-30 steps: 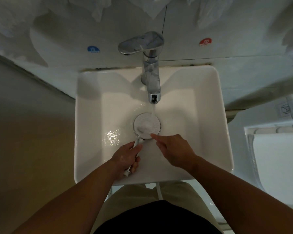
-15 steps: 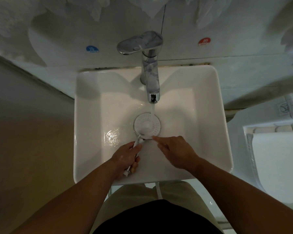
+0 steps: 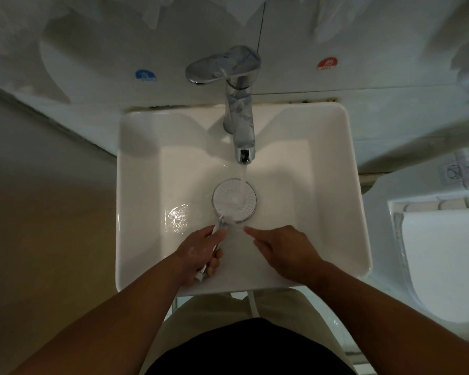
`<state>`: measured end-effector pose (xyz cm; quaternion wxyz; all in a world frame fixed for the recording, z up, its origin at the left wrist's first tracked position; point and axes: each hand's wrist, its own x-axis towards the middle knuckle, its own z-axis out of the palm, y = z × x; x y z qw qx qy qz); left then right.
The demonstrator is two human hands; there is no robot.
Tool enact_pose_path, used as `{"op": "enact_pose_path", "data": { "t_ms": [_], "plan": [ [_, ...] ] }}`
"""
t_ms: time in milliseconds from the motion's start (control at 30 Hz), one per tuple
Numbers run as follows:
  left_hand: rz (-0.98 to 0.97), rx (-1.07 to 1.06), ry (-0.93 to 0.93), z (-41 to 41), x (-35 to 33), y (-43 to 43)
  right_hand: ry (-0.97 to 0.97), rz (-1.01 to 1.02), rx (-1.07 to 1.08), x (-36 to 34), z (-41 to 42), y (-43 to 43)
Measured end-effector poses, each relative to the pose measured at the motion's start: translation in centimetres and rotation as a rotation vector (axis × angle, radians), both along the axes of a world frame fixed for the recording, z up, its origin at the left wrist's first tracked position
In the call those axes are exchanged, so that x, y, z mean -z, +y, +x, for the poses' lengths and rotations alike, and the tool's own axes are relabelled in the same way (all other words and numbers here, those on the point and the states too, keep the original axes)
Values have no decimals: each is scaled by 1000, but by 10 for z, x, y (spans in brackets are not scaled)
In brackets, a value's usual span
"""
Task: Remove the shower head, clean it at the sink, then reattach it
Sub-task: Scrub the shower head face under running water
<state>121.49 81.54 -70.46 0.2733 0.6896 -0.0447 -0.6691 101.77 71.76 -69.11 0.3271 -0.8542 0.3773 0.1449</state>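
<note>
The round white shower head (image 3: 234,200) lies face up in the middle of the white sink (image 3: 136,201), under the water running from the chrome faucet (image 3: 241,123). My left hand (image 3: 201,253) grips its chrome handle from below. My right hand (image 3: 284,249) hovers just right of the handle, index finger stretched toward the head's near rim, other fingers curled, holding nothing. Its fingertip stands a little apart from the head.
Water pools and glints on the sink floor (image 3: 178,216) left of the head. A blue sticker (image 3: 145,76) and a red sticker (image 3: 327,63) mark the wall behind the faucet. A white toilet (image 3: 441,261) stands to the right.
My right index finger has drawn back from the shower head's near rim, toward the right and toward me. The left hand keeps its grip on the handle.
</note>
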Motion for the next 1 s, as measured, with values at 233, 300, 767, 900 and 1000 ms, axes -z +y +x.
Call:
{"op": "enact_pose_path", "data": {
  "t_ms": [233, 300, 767, 900, 1000],
  "plan": [
    [1, 6, 0, 1, 1, 1, 18, -47, 80, 1, -18, -13],
    [-5, 1, 7, 1, 1, 1, 24, -5, -3, -1, -7, -5],
    [10, -4, 3, 1, -4, -2, -11, 10, 99, 3, 1, 10],
    [4, 3, -8, 2, -3, -1, -28, -49, 286, 10, -5, -8],
    [-3, 13, -20, 1, -3, -1, -24, 35, 123, 4, 8, 20]
  ]
}}
